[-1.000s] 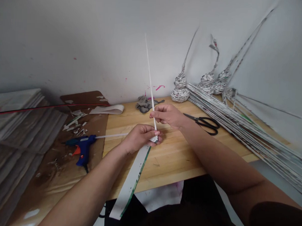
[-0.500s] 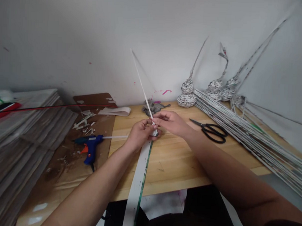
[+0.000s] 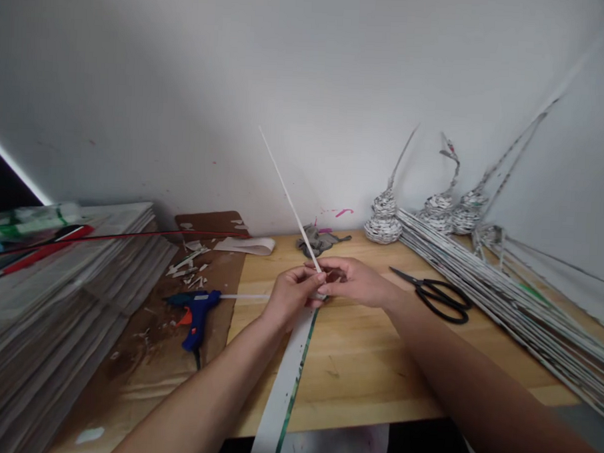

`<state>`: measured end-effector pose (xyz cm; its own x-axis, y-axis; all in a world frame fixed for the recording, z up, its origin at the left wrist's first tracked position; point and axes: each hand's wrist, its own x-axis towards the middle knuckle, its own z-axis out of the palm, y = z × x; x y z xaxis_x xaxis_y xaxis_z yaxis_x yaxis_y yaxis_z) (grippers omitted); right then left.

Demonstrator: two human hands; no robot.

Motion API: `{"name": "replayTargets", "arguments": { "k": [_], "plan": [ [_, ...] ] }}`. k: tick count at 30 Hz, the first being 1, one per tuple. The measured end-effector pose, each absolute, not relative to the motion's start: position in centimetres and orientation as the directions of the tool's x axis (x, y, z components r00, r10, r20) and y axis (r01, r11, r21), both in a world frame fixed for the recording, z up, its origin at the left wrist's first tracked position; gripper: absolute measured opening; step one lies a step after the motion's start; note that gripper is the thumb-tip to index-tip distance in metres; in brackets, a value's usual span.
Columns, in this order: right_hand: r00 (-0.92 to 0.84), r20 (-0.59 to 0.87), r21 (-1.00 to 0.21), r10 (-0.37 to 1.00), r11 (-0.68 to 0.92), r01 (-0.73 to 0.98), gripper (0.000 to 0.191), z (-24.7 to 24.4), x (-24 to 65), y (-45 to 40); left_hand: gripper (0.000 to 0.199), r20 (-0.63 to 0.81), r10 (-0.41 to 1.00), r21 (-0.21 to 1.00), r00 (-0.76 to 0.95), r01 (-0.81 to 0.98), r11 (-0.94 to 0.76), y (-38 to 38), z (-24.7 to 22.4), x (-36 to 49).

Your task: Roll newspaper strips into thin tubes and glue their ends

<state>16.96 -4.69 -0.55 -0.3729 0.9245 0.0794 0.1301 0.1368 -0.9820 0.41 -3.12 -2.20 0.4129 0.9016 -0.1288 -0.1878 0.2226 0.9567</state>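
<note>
A long strip of white paper point(image 3: 288, 386) with a green printed edge runs up from the table's front edge into my hands. From between my fingers a thin white paper tube point(image 3: 288, 196) slants up and to the left. My left hand point(image 3: 293, 291) is closed, thumb and fingers pinching the strip where it meets the tube's lower end. My right hand point(image 3: 357, 282) is closed at the same spot, with its thumb and bent fingers on the strip's end. Fingers partly hide where strip and tube join.
Left on cardboard lie a blue glue gun point(image 3: 196, 319) and paper scraps point(image 3: 187, 265), beside a newspaper stack point(image 3: 79, 297). Black scissors point(image 3: 439, 296) and a bundle of paper tubes point(image 3: 499, 302) lie right. Woven gourd shapes point(image 3: 384, 220) and a grey rag point(image 3: 319, 240) sit near the wall.
The camera view has shifted, so the scene sits lower and further right. My right thumb has moved down to the strip's end beside my left thumb. Both hands keep hold.
</note>
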Motion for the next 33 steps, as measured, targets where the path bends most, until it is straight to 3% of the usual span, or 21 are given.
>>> {"name": "replayTargets", "arguments": {
  "k": [5, 14, 21, 33],
  "plan": [
    [-0.164, 0.13, -0.984, 0.978, 0.147, 0.098, 0.039, -1.0, 16.1, -4.5, 0.031, -0.056, 0.957, 0.963, 0.286, -0.237, 0.127, -2.5, -1.7, 0.1],
    [0.091, 0.224, -0.969, 0.97, 0.212, 0.13, 0.031, -1.9, 14.4, -4.6, 0.028, -0.047, 0.964, 0.956, 0.263, -0.268, 0.119, -2.1, -1.5, -0.1],
    [0.162, 0.365, -0.922, 0.917, 0.332, 0.199, 0.024, -2.4, 13.8, -4.7, 0.029, -0.045, 0.962, 0.953, 0.268, -0.277, 0.122, -1.7, -1.6, -0.3],
    [0.238, 0.385, -0.923, 0.892, 0.369, 0.111, 0.017, -2.4, 13.0, -4.8, 0.026, -0.063, 0.975, 0.966, 0.212, -0.231, 0.113, -2.3, -0.9, -0.3]
  ]
}}
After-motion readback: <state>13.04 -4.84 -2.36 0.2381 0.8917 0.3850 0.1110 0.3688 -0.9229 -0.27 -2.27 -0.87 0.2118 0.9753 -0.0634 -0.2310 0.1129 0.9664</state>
